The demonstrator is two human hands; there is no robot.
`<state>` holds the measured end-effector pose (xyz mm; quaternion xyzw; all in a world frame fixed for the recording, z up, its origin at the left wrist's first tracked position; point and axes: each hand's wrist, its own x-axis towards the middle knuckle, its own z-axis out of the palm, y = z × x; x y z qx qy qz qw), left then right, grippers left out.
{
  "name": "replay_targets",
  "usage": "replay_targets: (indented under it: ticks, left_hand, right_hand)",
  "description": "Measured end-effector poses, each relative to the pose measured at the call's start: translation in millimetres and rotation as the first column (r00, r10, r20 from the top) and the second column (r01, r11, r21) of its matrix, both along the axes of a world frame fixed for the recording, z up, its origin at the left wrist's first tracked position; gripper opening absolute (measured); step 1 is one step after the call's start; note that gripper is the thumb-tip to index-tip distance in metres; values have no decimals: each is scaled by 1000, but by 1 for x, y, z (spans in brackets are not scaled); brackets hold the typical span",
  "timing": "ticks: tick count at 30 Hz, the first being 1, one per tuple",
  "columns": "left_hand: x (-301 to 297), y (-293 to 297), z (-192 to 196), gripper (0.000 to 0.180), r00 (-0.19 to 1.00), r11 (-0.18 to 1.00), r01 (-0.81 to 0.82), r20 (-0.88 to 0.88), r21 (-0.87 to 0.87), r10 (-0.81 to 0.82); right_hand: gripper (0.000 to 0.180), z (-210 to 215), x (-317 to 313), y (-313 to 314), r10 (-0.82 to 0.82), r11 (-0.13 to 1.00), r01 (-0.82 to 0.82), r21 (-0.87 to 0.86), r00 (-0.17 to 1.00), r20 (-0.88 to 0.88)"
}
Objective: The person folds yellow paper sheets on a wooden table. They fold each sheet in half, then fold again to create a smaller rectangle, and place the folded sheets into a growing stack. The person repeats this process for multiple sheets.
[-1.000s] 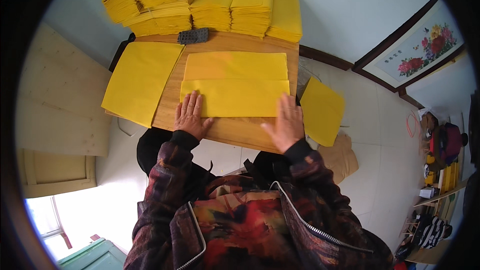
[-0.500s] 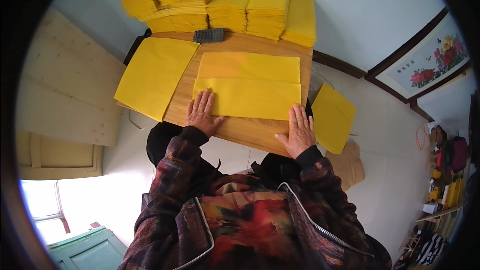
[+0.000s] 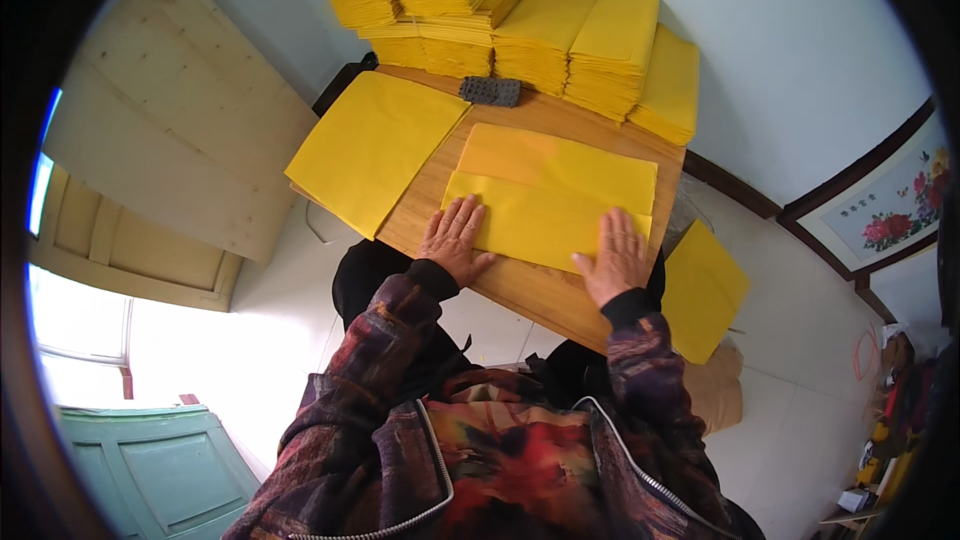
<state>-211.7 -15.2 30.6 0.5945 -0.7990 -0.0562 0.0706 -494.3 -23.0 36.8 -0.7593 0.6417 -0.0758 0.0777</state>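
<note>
A yellow paper sheet, its near part folded over so that a strip of the far part shows behind, lies on the wooden table. My left hand rests flat at its near left corner, fingers stretched on the paper and thumb out to the side. Toward the right end of the fold, my right hand is laid flat with its fingers apart. Neither hand grips anything. On the table's left side sits a pile of flat yellow sheets, slightly over the edge.
Several thick bundles of folded yellow paper are stacked along the table's back. In front of them lies a dark grey textured block. Lower right of the table are more yellow sheets and a brown paper-like piece. Wooden boards lean at left.
My right hand has slid inward from the paper's near right corner onto the folded part. My left hand stays near its corner. The whole view has turned, shifting the table rightward in the picture.
</note>
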Motion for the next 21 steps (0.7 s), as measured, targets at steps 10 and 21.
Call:
replay_targets:
  ticks: [10, 21]
  left_hand:
    - [-107, -19, 18, 63, 989, 992, 124, 82, 32, -127]
    - [-1, -32, 1, 70, 987, 987, -161, -25, -3, 160]
  right_hand:
    - [79, -2, -12, 4, -21, 998, 20, -57, 1000, -10]
    - [82, -7, -14, 0, -27, 997, 26, -68, 1000, -12]
